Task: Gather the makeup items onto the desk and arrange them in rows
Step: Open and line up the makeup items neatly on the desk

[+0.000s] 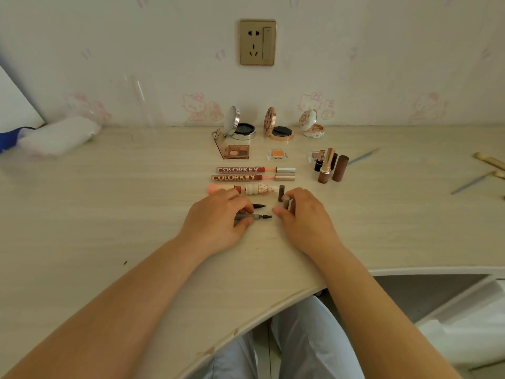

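Note:
Makeup lies in rows on the pale wooden desk (109, 203). At the back stand three open compacts (241, 127). In front of them lie an eyeshadow palette (237, 151) and an orange blush pan (278, 154), then two COLORKEY lip tubes (240, 170) and a pink figurine tube (257, 189). My left hand (218, 220) pinches a grey brow pen (257, 216) with a spoolie tip, beside a black liner tip (260, 206). My right hand (300, 212) holds a grey cap (287, 202).
Several lipsticks (328, 166) stand at right of the rows, with a grey cap (281, 193) upright near my right hand. Brushes (363, 156) lie at the far right. A white pouch (58, 136) sits at the back left. The desk edge curves near my lap.

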Demonstrator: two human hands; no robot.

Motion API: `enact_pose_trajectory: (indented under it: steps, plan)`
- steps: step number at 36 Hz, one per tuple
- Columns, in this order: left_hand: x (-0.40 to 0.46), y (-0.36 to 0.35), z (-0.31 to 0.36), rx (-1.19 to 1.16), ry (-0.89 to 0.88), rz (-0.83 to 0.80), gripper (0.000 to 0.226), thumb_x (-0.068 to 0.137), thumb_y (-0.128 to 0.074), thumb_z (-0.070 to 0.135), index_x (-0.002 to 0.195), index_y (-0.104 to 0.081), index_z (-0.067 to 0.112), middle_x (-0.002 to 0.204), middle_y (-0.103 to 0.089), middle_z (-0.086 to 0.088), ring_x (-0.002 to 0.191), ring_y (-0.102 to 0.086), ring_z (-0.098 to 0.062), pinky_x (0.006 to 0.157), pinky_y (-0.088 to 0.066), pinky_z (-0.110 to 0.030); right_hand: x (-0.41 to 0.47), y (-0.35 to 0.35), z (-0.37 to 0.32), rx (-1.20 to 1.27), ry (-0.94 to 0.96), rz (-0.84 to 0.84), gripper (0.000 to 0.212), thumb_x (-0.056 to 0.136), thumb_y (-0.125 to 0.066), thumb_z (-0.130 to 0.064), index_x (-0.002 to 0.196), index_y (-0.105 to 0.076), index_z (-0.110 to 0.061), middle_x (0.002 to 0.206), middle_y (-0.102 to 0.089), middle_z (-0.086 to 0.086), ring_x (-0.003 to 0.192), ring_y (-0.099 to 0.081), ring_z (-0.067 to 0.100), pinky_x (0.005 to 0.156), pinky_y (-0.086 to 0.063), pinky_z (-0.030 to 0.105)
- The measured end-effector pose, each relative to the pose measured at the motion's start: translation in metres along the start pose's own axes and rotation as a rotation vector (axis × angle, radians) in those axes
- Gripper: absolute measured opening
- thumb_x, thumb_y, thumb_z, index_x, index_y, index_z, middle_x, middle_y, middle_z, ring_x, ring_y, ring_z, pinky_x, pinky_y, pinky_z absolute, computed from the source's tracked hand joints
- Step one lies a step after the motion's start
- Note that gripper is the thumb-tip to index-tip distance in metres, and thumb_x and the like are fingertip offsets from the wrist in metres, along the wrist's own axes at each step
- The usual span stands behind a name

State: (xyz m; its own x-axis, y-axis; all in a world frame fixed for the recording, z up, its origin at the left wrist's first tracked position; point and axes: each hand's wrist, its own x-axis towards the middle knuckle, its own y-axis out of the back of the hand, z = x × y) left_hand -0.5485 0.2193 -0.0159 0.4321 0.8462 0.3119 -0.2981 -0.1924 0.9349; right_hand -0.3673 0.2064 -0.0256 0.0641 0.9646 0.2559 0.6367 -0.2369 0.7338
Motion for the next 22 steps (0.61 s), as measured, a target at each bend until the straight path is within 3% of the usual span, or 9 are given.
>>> enact_pose_trajectory:
  steps: [3, 5, 10, 17, 22]
  plan:
    - [-0.002, 0.001, 0.000, 0.014, 0.000, 0.074, 0.031, 0.083, -0.057, 0.045, 0.109, -0.060, 0.027, 0.109, -0.057, 0.009, 0.103, -0.050, -0.014, 0.066, -0.044, -0.028, -0.003, 0.001, -0.005, 0.166, -0.049, 0.033, 0.037, 0.092, -0.049, -0.041, 0.118, -0.045, -0.015, 0.103, -0.048, -0.003, 0.092, -0.048, 0.012, 0.075, -0.036, 0.024]
    - [-0.001, 0.003, 0.005, -0.016, -0.021, 0.166, 0.035, 0.080, -0.061, 0.042, 0.109, -0.060, 0.022, 0.107, -0.058, 0.002, 0.100, -0.052, -0.018, 0.066, -0.044, -0.028, -0.005, 0.005, -0.006, 0.280, -0.102, 0.069, 0.034, 0.094, -0.042, -0.043, 0.115, -0.046, -0.017, 0.094, -0.053, -0.004, 0.083, -0.051, 0.008, 0.067, -0.036, 0.023]
    - [0.014, 0.007, 0.030, -0.059, -0.103, 0.280, 0.028, 0.081, -0.063, 0.031, 0.104, -0.059, 0.016, 0.099, -0.058, -0.004, 0.088, -0.056, -0.021, 0.065, -0.043, -0.029, -0.012, 0.025, 0.015, 0.503, -0.197, 0.229, 0.014, 0.097, -0.038, -0.037, 0.097, -0.047, -0.025, 0.075, -0.051, -0.012, 0.061, -0.047, -0.019, 0.052, -0.036, 0.001]
    - [0.062, -0.005, 0.124, -0.107, -0.378, 0.223, 0.023, 0.082, -0.062, 0.027, 0.103, -0.061, 0.017, 0.097, -0.060, -0.001, 0.083, -0.059, -0.018, 0.058, -0.044, -0.027, -0.017, 0.088, 0.083, 0.415, -0.297, 0.396, 0.011, 0.094, -0.044, -0.033, 0.086, -0.052, -0.031, 0.073, -0.055, -0.012, 0.063, -0.050, -0.006, 0.054, -0.036, 0.014]
    - [0.102, -0.042, 0.199, -0.169, -0.388, 0.091, 0.028, 0.086, -0.054, 0.036, 0.112, -0.056, 0.025, 0.111, -0.052, 0.006, 0.100, -0.051, -0.013, 0.063, -0.043, -0.030, -0.026, 0.142, 0.141, 0.236, -0.382, 0.452, 0.007, 0.091, -0.048, -0.025, 0.088, -0.055, -0.027, 0.082, -0.056, -0.012, 0.072, -0.050, 0.001, 0.058, -0.035, 0.015]
